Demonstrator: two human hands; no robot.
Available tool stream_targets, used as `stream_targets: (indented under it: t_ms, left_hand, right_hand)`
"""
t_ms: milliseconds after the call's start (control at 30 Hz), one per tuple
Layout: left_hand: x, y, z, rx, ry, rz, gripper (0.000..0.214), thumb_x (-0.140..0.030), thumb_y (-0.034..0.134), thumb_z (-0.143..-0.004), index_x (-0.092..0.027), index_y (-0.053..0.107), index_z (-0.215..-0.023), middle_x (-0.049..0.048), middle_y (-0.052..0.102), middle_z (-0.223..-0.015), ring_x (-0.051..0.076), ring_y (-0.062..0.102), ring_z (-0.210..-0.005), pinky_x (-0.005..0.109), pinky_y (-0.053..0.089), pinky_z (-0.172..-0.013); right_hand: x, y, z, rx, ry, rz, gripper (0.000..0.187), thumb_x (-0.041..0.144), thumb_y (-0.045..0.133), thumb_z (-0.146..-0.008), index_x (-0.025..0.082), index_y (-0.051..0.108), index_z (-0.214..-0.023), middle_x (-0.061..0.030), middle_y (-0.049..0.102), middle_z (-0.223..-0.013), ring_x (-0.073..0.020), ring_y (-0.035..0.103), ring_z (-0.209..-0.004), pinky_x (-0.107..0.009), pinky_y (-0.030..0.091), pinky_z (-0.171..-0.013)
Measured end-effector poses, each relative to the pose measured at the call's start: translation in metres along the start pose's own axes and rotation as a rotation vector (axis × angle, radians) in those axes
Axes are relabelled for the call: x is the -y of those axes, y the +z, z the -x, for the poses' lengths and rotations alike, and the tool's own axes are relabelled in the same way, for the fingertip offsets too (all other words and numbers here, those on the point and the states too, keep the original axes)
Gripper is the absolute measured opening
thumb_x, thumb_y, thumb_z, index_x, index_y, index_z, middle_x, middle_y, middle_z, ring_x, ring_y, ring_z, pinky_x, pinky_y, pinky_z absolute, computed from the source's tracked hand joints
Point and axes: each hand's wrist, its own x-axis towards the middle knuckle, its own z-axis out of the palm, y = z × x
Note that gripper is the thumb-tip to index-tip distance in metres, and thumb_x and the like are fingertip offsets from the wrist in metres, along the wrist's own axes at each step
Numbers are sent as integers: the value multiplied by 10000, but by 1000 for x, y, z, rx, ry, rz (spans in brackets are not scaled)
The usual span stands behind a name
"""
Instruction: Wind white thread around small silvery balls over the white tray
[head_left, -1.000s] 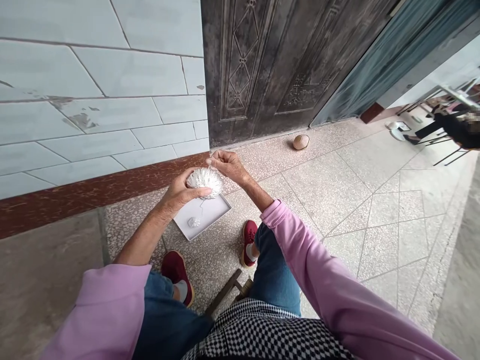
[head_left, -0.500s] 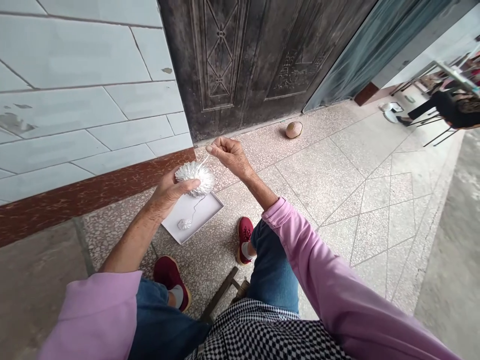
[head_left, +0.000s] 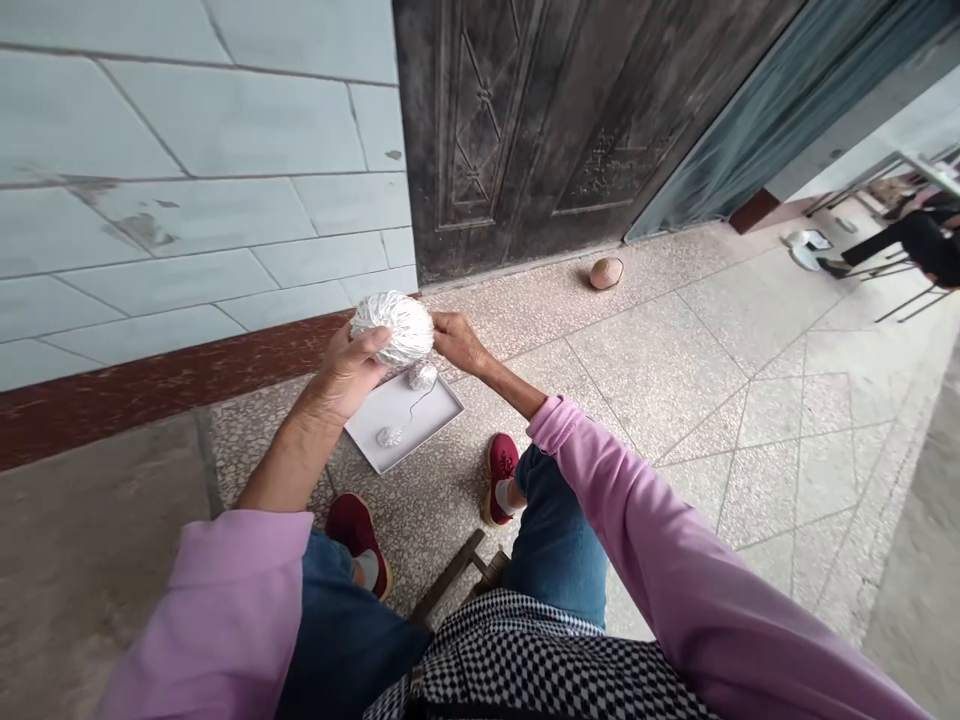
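My left hand (head_left: 352, 372) grips a silvery-white ball of wound strands (head_left: 392, 326), held up in front of me. My right hand (head_left: 456, 342) touches the ball's right side with its fingers closed; what they pinch is too small to make out. Just below the hands hangs a small silvery lump (head_left: 422, 376). A thin strand runs from it down to a second small lump (head_left: 388, 436) lying in a flat white tray (head_left: 375, 420) on the floor.
I sit on a low wooden stool (head_left: 450, 578), red shoes either side of the tray. A tiled wall stands left, a dark carved door (head_left: 540, 120) ahead. A round brownish object (head_left: 606, 273) lies by the door. Another person's legs and a chair (head_left: 900, 260) show far right.
My right hand came down from its raised pull and closed in against the ball. My left hand lifted and turned the ball. A small silvery lump now hangs under the hands.
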Motion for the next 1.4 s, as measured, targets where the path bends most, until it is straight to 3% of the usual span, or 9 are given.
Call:
stream_targets:
  t_ms: [200,333,500,633,767,1033,1200,1300,1400]
  left_hand:
    - [-15,-29,2,-309,154,-271,815,-526,1121,-562,-256,757,-1239,67,811,-1168,350,798,-1180,433,695,-1013]
    - [-24,-59,11,-380,177,-497,840,-434,1168,-512,-264,780,-1238,66,824,-1227,398,770,-1291,455,678,-1092]
    - [-34,-82,37,-314,36,-503,733,-556,1133,-568,-258,815,-1157,68,849,-1105,389,798,-1163,415,659,-932]
    - [-36,-87,57,-177,-101,-368,832,-730,1117,-610,-225,865,-1221,135,893,-1180,379,824,-1079,379,616,-773]
    - [-37,-88,65,-50,-148,-227,890,-708,1181,-567,-217,917,-1261,155,921,-1238,374,861,-1101,380,666,-801]
    - [-35,-89,64,-3,-134,-125,830,-527,1183,-575,-210,920,-1295,135,919,-1204,364,874,-1122,354,686,-811]
    - [-35,-78,58,-53,0,-51,770,-629,1153,-655,-214,877,-1242,161,905,-1176,455,862,-1295,507,762,-1020]
    - [-37,-74,54,-98,41,26,851,-697,1177,-652,-195,850,-1256,220,902,-1343,515,782,-1462,557,754,-1069]
    - [-36,-76,46,-124,88,104,989,-738,1221,-630,-185,810,-1339,248,830,-1631,532,659,-1627,507,723,-1063]
  right_hand:
    - [27,31,32,273,-58,70,414,434,937,-1215,187,820,-903,-12,753,-879,-192,646,-860,-309,463,-858]
    - [53,39,32,252,-8,-12,431,503,947,-1237,198,851,-946,25,605,-739,-173,488,-740,-337,387,-742]
    - [75,55,12,146,29,-117,603,648,998,-1195,224,748,-845,76,397,-623,-153,361,-649,-353,281,-639]
    - [78,71,1,160,-25,-155,734,786,1019,-1124,234,672,-788,57,469,-656,-139,389,-653,-305,279,-614]
    - [72,80,-8,155,-76,-116,788,837,997,-1112,236,621,-768,44,509,-683,-135,412,-667,-280,317,-633]
    - [58,88,-24,79,-37,-81,694,660,964,-1200,226,594,-805,54,492,-746,-136,411,-747,-270,332,-677]
    - [49,90,-17,17,44,-92,739,631,968,-1191,254,492,-769,73,440,-710,-138,404,-728,-246,333,-662]
    - [49,88,-7,0,41,-16,624,324,845,-1279,236,512,-759,64,472,-736,-140,423,-777,-258,357,-710]
    - [48,85,-1,102,1,70,493,70,698,-1288,206,608,-822,47,550,-809,-141,481,-845,-278,402,-810]
